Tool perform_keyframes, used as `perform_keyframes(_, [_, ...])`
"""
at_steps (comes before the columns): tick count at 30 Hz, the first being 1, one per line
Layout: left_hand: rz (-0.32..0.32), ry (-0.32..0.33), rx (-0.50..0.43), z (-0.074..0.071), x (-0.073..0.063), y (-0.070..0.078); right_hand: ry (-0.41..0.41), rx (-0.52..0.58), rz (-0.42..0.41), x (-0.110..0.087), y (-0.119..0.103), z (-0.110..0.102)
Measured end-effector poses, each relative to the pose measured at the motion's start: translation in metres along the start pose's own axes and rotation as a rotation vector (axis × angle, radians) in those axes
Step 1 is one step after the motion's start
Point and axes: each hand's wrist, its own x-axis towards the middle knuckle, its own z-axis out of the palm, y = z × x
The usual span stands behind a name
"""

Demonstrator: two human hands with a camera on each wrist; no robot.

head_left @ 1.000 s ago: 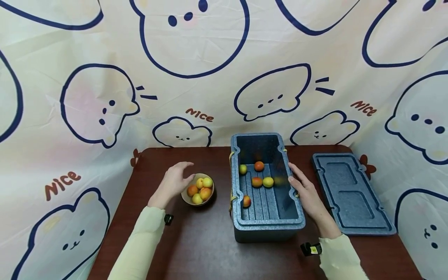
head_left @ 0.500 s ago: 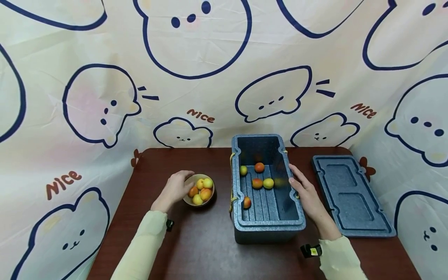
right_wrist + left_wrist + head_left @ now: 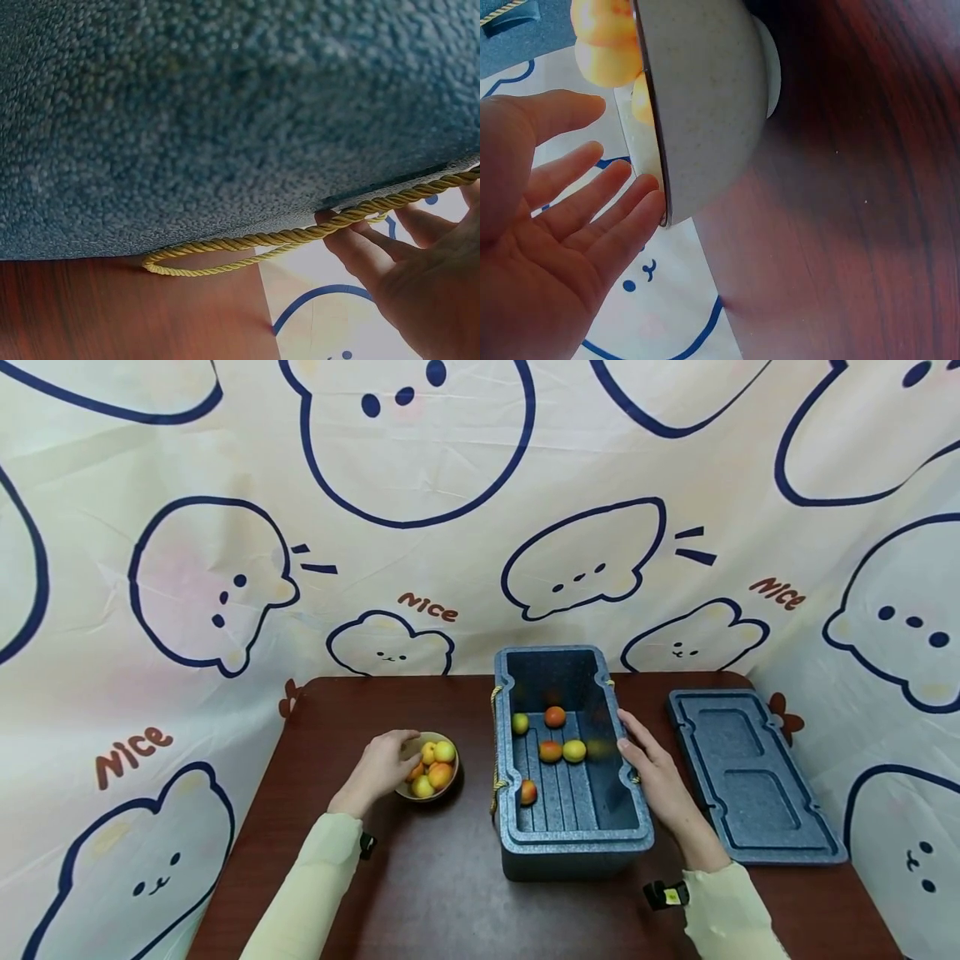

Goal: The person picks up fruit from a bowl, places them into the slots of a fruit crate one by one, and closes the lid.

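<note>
My left hand is at the left side of a small bowl, its fingers spread over the rim and reaching toward the fruit inside. In the left wrist view the fingertips are right at the rim and the palm holds nothing. Small yellow and orange fruits fill the bowl. To its right stands a deep blue-grey foam box with several similar fruits on its ribbed floor. My right hand rests on the box's right rim with extended fingers, beside a yellow rope handle.
The box's matching lid lies flat on the dark wooden table, right of the box. A cartoon-printed cloth hangs behind and along the sides of the table.
My left hand has lowered from above the bowl's left edge to its rim, with fingers moving in toward the fruit. The right hand and the box stay where they were.
</note>
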Motion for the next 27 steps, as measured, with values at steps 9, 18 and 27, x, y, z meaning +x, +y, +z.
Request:
perform_keyframes(9, [-0.017,-0.031,-0.018,0.011,0.001,0.001,-0.004,0.013,0.008,0.000,-0.001,0.000])
perform_keyframes(18, [-0.011,-0.044,0.003,0.017,0.001,0.003,-0.004,0.020,-0.005,0.001,0.000,-0.001])
perform_keyframes(27, [-0.061,-0.099,0.051,0.014,0.000,0.009,-0.007,0.011,-0.007,0.001,0.001,-0.001])
